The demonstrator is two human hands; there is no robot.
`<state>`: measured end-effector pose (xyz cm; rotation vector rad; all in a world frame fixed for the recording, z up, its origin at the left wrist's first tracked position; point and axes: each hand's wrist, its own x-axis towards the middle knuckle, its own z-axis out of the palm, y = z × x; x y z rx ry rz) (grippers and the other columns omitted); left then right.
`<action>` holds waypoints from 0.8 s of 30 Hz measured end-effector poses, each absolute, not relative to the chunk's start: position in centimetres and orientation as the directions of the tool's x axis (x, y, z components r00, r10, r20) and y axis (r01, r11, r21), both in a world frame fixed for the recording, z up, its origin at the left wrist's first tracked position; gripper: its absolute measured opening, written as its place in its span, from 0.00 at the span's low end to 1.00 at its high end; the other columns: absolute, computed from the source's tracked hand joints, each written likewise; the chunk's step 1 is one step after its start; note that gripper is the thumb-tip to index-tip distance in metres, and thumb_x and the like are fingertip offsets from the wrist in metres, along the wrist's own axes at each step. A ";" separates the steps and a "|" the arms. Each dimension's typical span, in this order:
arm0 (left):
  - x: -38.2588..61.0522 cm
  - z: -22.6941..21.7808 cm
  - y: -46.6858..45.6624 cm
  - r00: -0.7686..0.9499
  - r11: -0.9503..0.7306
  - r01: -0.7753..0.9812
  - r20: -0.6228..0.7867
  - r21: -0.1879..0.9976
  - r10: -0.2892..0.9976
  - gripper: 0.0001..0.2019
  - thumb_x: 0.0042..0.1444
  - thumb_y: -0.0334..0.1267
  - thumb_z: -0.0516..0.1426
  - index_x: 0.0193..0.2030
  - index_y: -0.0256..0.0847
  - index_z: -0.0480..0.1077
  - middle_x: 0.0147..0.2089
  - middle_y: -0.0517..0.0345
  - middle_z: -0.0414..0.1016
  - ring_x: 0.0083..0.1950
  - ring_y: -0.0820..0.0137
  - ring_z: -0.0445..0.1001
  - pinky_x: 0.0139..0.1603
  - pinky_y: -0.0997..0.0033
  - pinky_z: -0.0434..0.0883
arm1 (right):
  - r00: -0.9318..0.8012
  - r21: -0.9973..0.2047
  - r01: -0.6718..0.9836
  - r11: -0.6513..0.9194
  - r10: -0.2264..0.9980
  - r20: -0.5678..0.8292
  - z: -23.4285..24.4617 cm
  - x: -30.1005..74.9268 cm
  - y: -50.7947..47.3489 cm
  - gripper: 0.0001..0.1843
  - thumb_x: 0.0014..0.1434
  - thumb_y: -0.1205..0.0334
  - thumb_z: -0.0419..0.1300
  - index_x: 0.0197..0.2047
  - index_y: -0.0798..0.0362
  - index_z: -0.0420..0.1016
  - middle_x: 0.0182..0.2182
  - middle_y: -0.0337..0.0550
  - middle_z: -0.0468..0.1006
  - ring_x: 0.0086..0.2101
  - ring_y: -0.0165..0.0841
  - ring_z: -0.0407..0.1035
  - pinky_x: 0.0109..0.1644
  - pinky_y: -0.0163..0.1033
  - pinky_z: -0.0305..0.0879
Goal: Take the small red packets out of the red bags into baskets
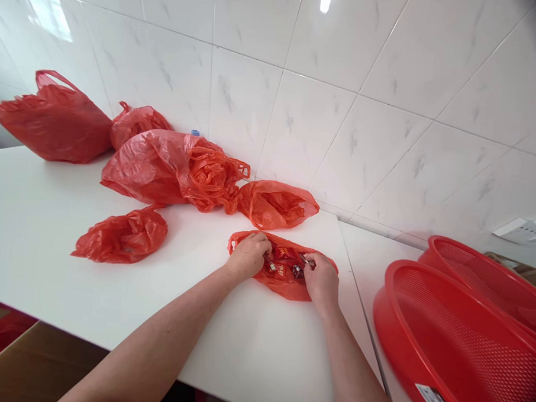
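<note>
Holding a crinkled red plastic bag (pixel 286 289) open on the white table (pixel 69 275), lower centre of frame: left hand (pixel 248 256) curled over its rim, fingers pressed together; right hand (pixel 320 280) pinching among small glossy wrapped packets (pixel 283 253), hold partly hidden. Red mesh basins (pixel 457 345) cut off lower right.

Red plastic bag (pixel 284 287), grey-veined white wall tiles (pixel 297 131)

Worn on the person's head, the one camera faces forward and down, close over the left hand (pixel 248 256) and right hand (pixel 321 280) — these sit low in the frame on a white table (pixel 49 227), with a tiled wall (pixel 299 107) filling the view beyond.
</note>
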<state>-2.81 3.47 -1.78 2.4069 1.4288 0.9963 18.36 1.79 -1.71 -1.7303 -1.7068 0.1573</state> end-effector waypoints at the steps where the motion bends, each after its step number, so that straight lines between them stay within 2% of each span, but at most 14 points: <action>1: -2.8 -1.8 3.4 0.315 -0.523 0.717 0.455 0.460 0.833 0.14 0.43 0.19 0.48 0.26 0.40 0.68 0.36 0.55 0.70 0.39 0.68 0.68 0.38 0.69 0.66 | 0.129 -0.545 0.831 0.107 0.917 0.377 -1.8 18.4 1.8 0.09 0.53 0.67 0.52 0.34 0.50 0.73 0.37 0.40 0.78 0.38 0.35 0.70 0.42 0.41 0.65; 4: -2.8 -1.7 3.3 0.314 -0.522 0.715 0.454 0.464 0.834 0.14 0.43 0.19 0.48 0.27 0.40 0.69 0.37 0.55 0.70 0.40 0.67 0.68 0.37 0.69 0.66 | 0.091 -0.520 0.838 0.164 0.898 0.430 -1.9 18.3 1.9 0.08 0.55 0.63 0.53 0.35 0.50 0.74 0.36 0.41 0.78 0.38 0.36 0.70 0.42 0.42 0.65; 7: -2.8 -1.8 3.3 0.312 -0.523 0.716 0.459 0.461 0.832 0.14 0.43 0.19 0.48 0.27 0.40 0.69 0.36 0.55 0.70 0.40 0.67 0.68 0.38 0.69 0.65 | -0.012 -0.439 0.854 0.281 0.853 0.523 -1.9 17.6 1.7 0.08 0.56 0.62 0.54 0.35 0.51 0.75 0.35 0.43 0.78 0.39 0.38 0.69 0.45 0.45 0.65; 11: -2.7 -1.9 3.3 0.314 -0.527 0.714 0.463 0.460 0.829 0.14 0.45 0.20 0.48 0.28 0.40 0.69 0.36 0.55 0.69 0.39 0.68 0.68 0.37 0.69 0.65 | -0.236 -0.334 0.812 0.478 0.793 0.562 -2.2 16.3 1.5 0.09 0.57 0.63 0.54 0.37 0.51 0.76 0.43 0.46 0.76 0.49 0.41 0.65 0.53 0.49 0.61; 13: -2.7 -1.9 3.3 0.313 -0.527 0.715 0.463 0.460 0.829 0.13 0.46 0.20 0.48 0.27 0.40 0.69 0.36 0.55 0.69 0.39 0.68 0.68 0.37 0.69 0.66 | -0.306 -0.301 0.802 0.516 0.788 0.534 -2.5 15.8 1.7 0.14 0.57 0.65 0.53 0.45 0.52 0.74 0.49 0.47 0.74 0.54 0.42 0.61 0.57 0.51 0.58; 15: -2.7 -1.9 3.3 0.315 -0.529 0.713 0.463 0.460 0.828 0.13 0.46 0.20 0.48 0.27 0.40 0.69 0.36 0.55 0.69 0.39 0.68 0.68 0.38 0.69 0.66 | -0.327 -0.282 0.810 0.514 0.796 0.509 -3.0 15.5 2.0 0.21 0.58 0.67 0.51 0.55 0.53 0.67 0.53 0.48 0.71 0.55 0.42 0.60 0.58 0.52 0.57; 17: -2.7 -1.9 3.3 0.315 -0.530 0.710 0.465 0.463 0.828 0.13 0.45 0.20 0.48 0.28 0.40 0.69 0.36 0.55 0.69 0.40 0.68 0.68 0.38 0.70 0.66 | -0.320 -0.268 0.831 0.487 0.813 0.486 -3.3 15.4 2.4 0.25 0.58 0.70 0.49 0.59 0.54 0.63 0.53 0.49 0.70 0.54 0.41 0.61 0.57 0.51 0.58; 20: -2.7 -1.9 3.3 0.310 -0.526 0.711 0.463 0.467 0.830 0.14 0.44 0.19 0.48 0.29 0.40 0.69 0.37 0.55 0.69 0.39 0.68 0.68 0.38 0.69 0.66 | -0.280 -0.248 0.874 0.417 0.851 0.445 -3.4 15.4 2.8 0.23 0.57 0.72 0.49 0.55 0.52 0.67 0.47 0.48 0.74 0.49 0.40 0.65 0.53 0.49 0.60; 24: -2.6 -1.9 3.3 0.306 -0.522 0.721 0.467 0.456 0.830 0.16 0.42 0.18 0.47 0.28 0.40 0.69 0.37 0.56 0.69 0.38 0.68 0.67 0.36 0.69 0.66 | -0.239 -0.227 0.907 0.356 0.876 0.419 -3.1 15.5 2.9 0.19 0.57 0.70 0.52 0.50 0.51 0.71 0.41 0.47 0.75 0.44 0.40 0.67 0.49 0.46 0.61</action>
